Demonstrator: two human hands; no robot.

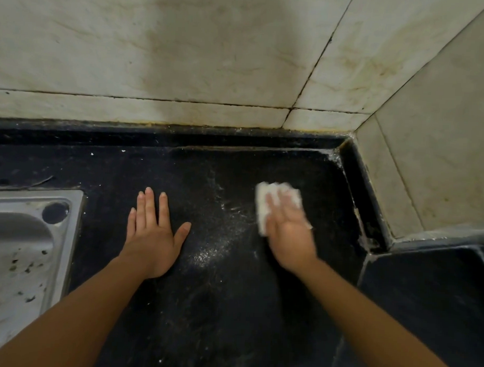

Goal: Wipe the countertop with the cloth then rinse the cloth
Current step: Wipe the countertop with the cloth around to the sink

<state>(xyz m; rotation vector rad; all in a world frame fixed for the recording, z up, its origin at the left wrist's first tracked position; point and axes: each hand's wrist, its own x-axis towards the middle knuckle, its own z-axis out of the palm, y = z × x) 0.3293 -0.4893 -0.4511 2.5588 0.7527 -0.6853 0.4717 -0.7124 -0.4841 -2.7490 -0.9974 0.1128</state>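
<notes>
Bare left hand (154, 244), bare right hand (289, 235)

Two hands (154, 235) (288, 234), one cloth (265, 195), one sink (20, 200) and one countertop (217, 306)

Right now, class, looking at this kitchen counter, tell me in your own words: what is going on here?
A person is wiping a dark countertop. The right hand presses a white cloth flat against the surface near the back right corner; its blur suggests motion. The left hand lies flat on the counter, fingers spread, beside a steel sink. A streak of white residue lies between the hands. The cloth is not at the sink, so rinsing has not begun.
</notes>
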